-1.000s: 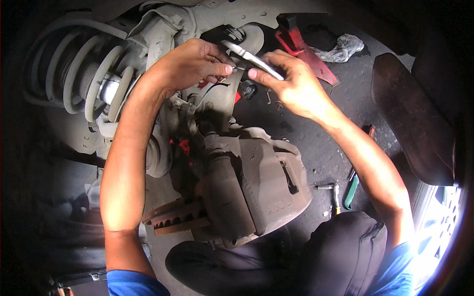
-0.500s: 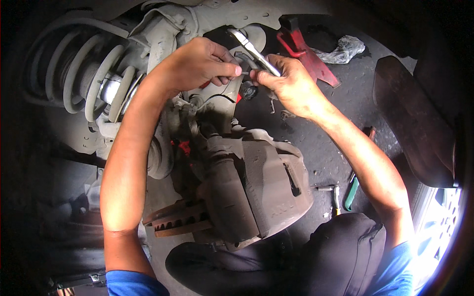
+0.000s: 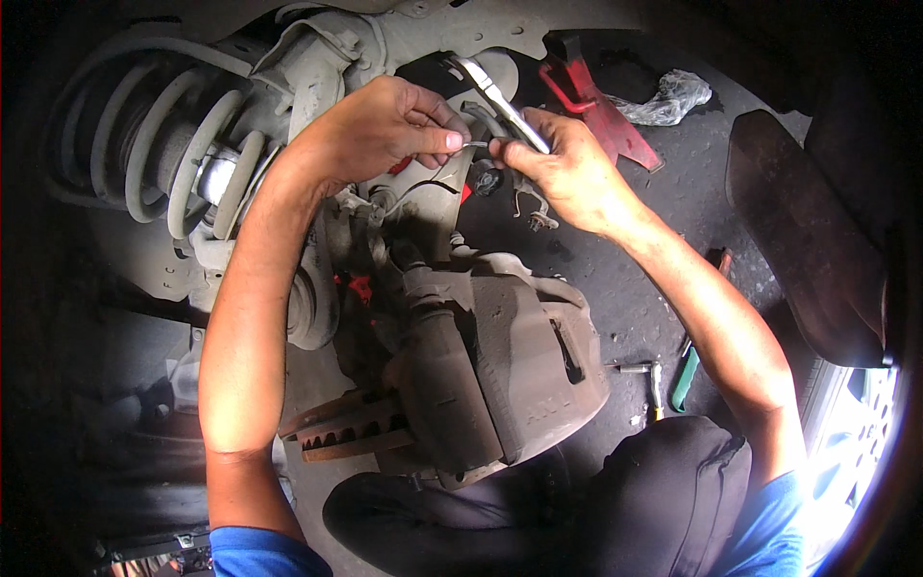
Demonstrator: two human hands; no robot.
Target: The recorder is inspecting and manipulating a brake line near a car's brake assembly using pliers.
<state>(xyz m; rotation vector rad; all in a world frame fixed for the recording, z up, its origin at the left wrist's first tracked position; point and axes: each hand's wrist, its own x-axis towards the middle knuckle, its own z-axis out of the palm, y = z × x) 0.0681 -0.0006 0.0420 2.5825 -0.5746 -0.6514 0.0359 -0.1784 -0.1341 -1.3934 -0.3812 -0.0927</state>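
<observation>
- Your left hand (image 3: 413, 135) is shifting slightly leftward.
- It is pinching a thin piece (image 3: 476, 144); your right hand (image 3: 567, 173), held apart, is clasping a silver tool (image 3: 495, 96).
- Work is looking unfinished: caliper (image 3: 538, 365) is sitting over disc (image 3: 370, 444) (remaining steps aren't showing).

Car workshop, coil spring (image 3: 180, 192), brake caliper (image 3: 524, 370)

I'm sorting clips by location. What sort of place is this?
Probably a vehicle repair workshop: a suspension coil spring and a brake caliper are exposed, and a green-handled tool lies on the dark, stained floor.
</observation>
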